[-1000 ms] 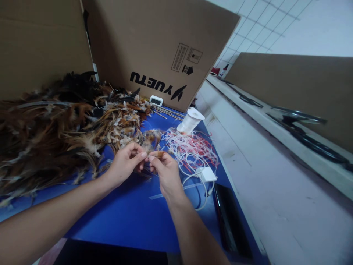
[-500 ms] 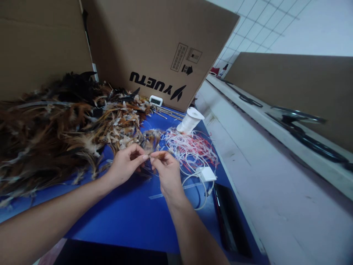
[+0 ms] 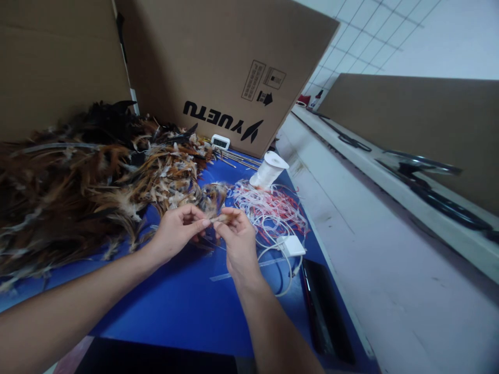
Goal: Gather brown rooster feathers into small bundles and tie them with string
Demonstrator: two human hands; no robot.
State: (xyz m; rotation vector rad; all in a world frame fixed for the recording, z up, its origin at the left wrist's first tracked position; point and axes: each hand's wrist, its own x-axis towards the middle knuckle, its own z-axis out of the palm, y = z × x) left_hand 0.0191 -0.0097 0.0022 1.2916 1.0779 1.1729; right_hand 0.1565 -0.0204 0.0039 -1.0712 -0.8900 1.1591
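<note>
Close together above the blue table (image 3: pixel 175 306), my left hand (image 3: pixel 181 228) and my right hand (image 3: pixel 236 236) pinch between thumbs and forefingers. A small brownish feather (image 3: pixel 230 212) runs between them, its tip lying in my right fingers. The finer detail at the fingertips is too small to make out. Just beyond the hands lies a small tuft of grey-brown feathers (image 3: pixel 214 197). To the left spreads a large heap of brown and black feathers (image 3: pixel 101 176).
White and red strips (image 3: pixel 273 208) are piled at the right, beside a spool of white cord (image 3: pixel 268 170). A white charger (image 3: pixel 291 245) with cable and a dark phone-like object (image 3: pixel 327 311) lie nearer. Behind stand a small digital clock (image 3: pixel 220 142) and a cardboard box (image 3: pixel 218 67).
My right hand has shifted slightly, and more of the feather shows along its fingers. The left hand stays almost where it was.
</note>
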